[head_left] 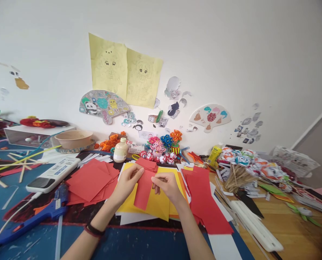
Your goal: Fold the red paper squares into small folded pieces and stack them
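Left fingers [138,175] and right fingers [162,177] each in a pinch, close together, forearms [108,210] aslant from below.

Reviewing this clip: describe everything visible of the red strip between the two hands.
The red strip is plain, matte and longer than it is wide, and looks like paper or thin card. It slants slightly, its free lower end toward the left, over the yellow sheets; whether it touches them is unclear. The left hand pinches its upper left side, and the right hand's fingertips are at its right edge. Its upper end meets small red pieces in view.
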A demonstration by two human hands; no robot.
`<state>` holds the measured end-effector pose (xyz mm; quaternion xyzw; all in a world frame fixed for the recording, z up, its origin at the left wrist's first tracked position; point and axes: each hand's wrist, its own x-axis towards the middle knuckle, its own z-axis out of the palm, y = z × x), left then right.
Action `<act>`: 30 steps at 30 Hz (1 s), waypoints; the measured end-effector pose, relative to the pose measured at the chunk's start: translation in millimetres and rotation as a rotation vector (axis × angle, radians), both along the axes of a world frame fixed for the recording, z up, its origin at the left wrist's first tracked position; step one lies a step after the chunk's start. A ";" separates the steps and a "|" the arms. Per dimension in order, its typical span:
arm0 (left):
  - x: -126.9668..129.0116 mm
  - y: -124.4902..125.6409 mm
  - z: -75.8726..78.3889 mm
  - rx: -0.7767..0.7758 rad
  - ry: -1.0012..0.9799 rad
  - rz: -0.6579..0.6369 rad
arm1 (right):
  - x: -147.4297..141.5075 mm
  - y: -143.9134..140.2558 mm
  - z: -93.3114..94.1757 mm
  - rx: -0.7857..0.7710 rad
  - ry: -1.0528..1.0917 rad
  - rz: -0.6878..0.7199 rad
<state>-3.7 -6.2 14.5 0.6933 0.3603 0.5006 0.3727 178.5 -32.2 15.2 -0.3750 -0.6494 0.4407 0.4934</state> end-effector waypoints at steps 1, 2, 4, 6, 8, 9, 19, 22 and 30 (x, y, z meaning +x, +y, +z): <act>0.1 1.1 -1.4 -0.025 0.003 -0.037 | 0.2 0.0 0.5 0.004 0.001 -0.006; 0.1 2.3 -2.9 -0.036 0.013 -0.061 | 0.2 -0.1 1.1 0.005 0.003 -0.010; -0.2 4.5 -6.1 -0.011 0.047 -0.038 | -0.5 -0.4 2.2 -0.001 0.004 -0.010; -0.4 5.9 -8.7 0.036 0.071 0.048 | -1.8 -0.8 2.7 -0.007 0.005 -0.016; -0.5 6.4 -10.2 0.034 0.072 0.079 | -2.8 -1.0 2.1 0.003 0.009 -0.035; -0.4 6.5 -10.6 0.016 0.073 0.058 | -3.1 -0.8 1.2 0.016 0.013 -0.050; -0.8 11.1 -18.9 0.046 0.200 0.037 | -1.5 12.4 -15.9 0.034 0.068 -0.153; 1.0 9.5 -18.8 0.061 0.202 0.024 | 0.0 12.4 -15.2 0.044 0.073 -0.150; 5.2 2.8 -13.3 0.063 0.219 0.043 | 1.5 9.9 -10.3 0.066 0.110 -0.208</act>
